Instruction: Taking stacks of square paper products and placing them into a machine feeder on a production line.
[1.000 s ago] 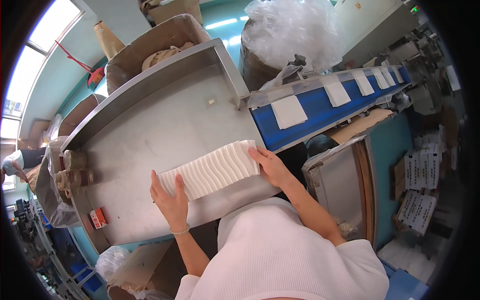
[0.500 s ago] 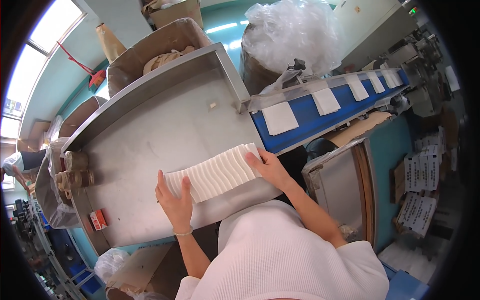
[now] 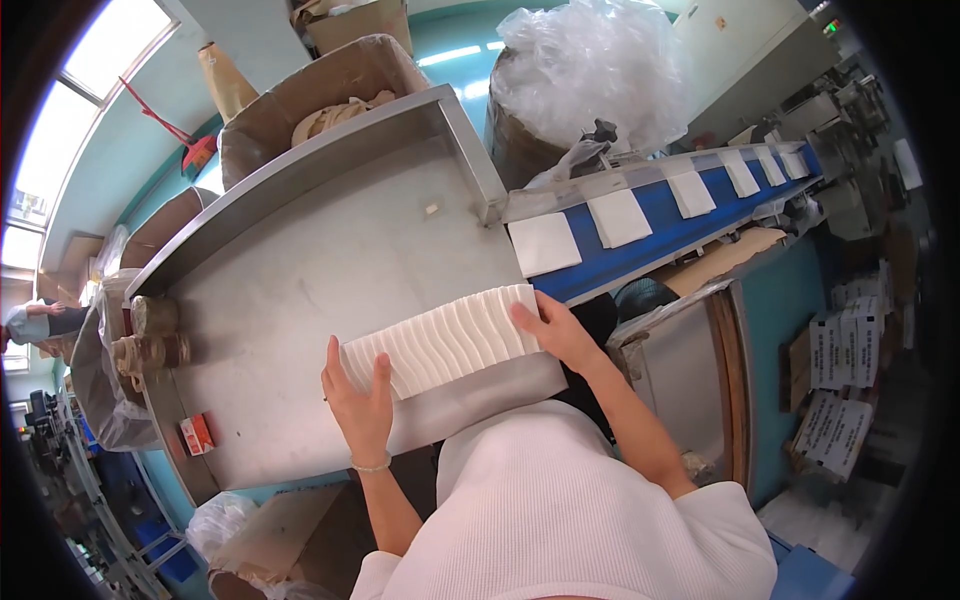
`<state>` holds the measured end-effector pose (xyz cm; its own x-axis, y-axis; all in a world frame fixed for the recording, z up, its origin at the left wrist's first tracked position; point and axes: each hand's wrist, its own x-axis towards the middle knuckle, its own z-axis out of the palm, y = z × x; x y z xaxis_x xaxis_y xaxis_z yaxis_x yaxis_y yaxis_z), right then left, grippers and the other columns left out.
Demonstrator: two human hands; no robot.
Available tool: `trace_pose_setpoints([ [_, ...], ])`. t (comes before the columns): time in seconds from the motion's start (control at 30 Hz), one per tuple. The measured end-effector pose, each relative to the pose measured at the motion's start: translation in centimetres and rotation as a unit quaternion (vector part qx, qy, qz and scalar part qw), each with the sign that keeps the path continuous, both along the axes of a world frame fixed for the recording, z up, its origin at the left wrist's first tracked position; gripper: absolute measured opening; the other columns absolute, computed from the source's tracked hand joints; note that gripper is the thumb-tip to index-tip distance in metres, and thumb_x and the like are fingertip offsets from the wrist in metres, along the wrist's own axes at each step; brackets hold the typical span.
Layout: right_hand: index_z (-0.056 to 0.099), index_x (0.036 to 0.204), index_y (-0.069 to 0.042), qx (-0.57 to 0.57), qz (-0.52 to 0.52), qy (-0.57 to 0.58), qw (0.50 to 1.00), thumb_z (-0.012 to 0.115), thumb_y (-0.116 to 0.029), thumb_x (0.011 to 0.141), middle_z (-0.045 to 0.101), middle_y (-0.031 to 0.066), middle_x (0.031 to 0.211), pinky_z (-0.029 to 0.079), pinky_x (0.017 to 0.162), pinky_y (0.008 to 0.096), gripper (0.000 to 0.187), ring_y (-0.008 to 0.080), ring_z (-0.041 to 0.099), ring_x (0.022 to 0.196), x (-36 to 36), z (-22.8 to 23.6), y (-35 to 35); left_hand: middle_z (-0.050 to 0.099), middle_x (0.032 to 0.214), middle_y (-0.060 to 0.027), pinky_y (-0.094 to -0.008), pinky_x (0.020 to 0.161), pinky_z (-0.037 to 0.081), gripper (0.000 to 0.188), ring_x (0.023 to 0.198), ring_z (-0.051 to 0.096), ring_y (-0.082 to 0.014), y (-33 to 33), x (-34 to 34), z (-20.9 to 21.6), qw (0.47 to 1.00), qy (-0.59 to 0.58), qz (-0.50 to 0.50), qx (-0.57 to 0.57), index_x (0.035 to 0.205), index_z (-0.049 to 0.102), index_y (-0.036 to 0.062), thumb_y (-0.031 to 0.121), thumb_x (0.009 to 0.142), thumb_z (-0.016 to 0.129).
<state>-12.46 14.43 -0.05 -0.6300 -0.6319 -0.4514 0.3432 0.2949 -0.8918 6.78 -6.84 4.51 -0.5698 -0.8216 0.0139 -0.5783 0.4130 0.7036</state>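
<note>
The person's left hand grasps the left end of a row of folded white sheets, thumb at its near side and fingers at the end; the right hand grips the right end, thumb over the top and fingers along the far side. The sheets stand packed face to face, their edges forming wavy ridges, at the near right part of the metal counter; whether they bear on it or are held just above it, I cannot tell. The step in hand appears to be keeping the row together as one block. In my judgement, the next move calls for even inward pressure from both ends, lest the middle sag or fan out. Beyond the right hand, a blue conveyor belt runs away to the far right, bearing separate white squares, the nearest close to the counter. At the counter's left side are brown rolls and, nearer, a small red-and-white box. Past the far rim stand a large carton and, farther right, heaped clear plastic.
</note>
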Motion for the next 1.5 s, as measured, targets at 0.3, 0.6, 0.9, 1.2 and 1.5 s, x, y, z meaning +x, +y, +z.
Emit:
trace_pose_setpoints([
  [0.3,0.053,0.133,-0.004,-0.057,-0.029,-0.309,0.949,0.058,-0.039,0.098,0.064,0.0055,0.114,0.048,0.084,0.0272,0.049,0.0141,0.060,0.097,1.6,-0.6,0.9,0.051,0.127,-0.0253,-0.0468,0.101,0.039,0.070,0.120,0.048,-0.0390,-0.4,0.1,-0.4,0.999,0.000,0.024,-0.024,0.142,0.039,-0.0020,0.036,0.091,0.068],
  [0.6,0.061,0.124,-0.002,-0.011,-0.081,-0.098,0.992,0.055,-0.038,0.100,0.066,0.0022,0.107,0.048,0.082,0.0264,0.044,0.0103,0.060,0.093,1.5,0.6,-1.7,0.051,0.127,-0.0260,-0.0467,0.100,0.040,0.069,0.119,0.049,-0.0396,0.2,-0.3,-0.6,1.000,0.002,0.011,-0.025,0.142,0.039,-0.0026,0.034,0.092,0.067],
  [0.9,0.065,0.111,0.002,0.035,-0.023,0.044,0.998,0.056,-0.046,0.098,0.065,0.0031,0.092,0.046,0.078,0.0249,0.050,0.0082,0.053,0.089,0.9,1.4,-1.5,0.050,0.129,-0.0266,-0.0462,0.100,0.041,0.068,0.119,0.049,-0.0405,0.0,-0.6,-0.4,0.999,0.002,0.000,-0.036,0.143,0.037,-0.0025,0.034,0.093,0.065],
  [1.2,0.058,0.123,-0.001,-0.014,-0.059,-0.284,0.957,0.056,-0.033,0.099,0.066,0.0054,0.105,0.049,0.080,0.0297,0.040,0.0150,0.062,0.094,0.4,-1.1,1.9,0.047,0.132,-0.0279,-0.0464,0.102,0.040,0.068,0.122,0.048,-0.0411,-0.3,-0.5,-0.9,0.999,0.009,0.001,-0.038,0.144,0.036,-0.0033,0.032,0.093,0.065],
  [1.5,0.063,0.118,-0.003,-0.005,-0.002,-0.183,0.983,0.060,-0.023,0.097,0.066,0.0043,0.101,0.048,0.074,0.0254,0.030,0.0126,0.062,0.090,0.1,-1.1,1.6,0.047,0.132,-0.0276,-0.0462,0.102,0.040,0.069,0.121,0.048,-0.0406,0.1,-0.8,-1.0,0.999,0.019,-0.007,-0.037,0.144,0.035,-0.0034,0.033,0.094,0.065],
])
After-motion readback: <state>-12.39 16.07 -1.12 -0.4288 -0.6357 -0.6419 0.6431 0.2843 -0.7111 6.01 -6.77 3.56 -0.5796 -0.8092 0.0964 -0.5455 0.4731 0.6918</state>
